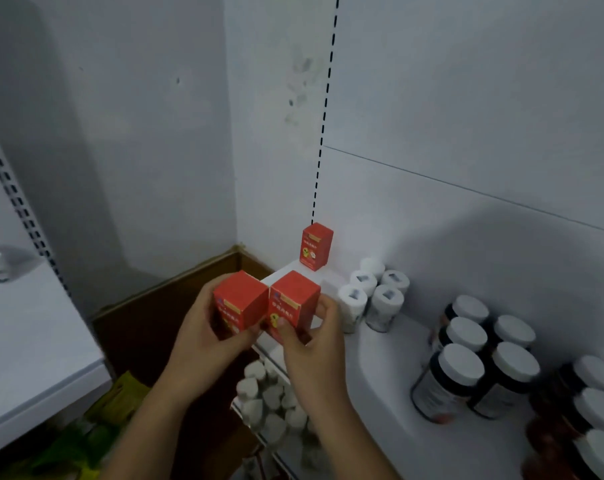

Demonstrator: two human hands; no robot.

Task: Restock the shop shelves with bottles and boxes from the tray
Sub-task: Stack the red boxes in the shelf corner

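Each hand grips one upright red box: left hand (pixel 203 327) fingers wrap the left box (pixel 239 304), right hand (pixel 312 336) pinches the right box (pixel 293 306). Both hover at the shelf (pixel 380 375) corner, the shelved red box (pixel 316 246) straight behind, nearer the right hand.

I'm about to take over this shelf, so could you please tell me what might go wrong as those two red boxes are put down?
The left hand and right hand each hold a red box, left box and right box, pressed side by side near the shelf corner; one could slip over the open edge. Setting them down may nudge the white bottles just to the right. Pushed back carelessly, they might topple the standing red box.
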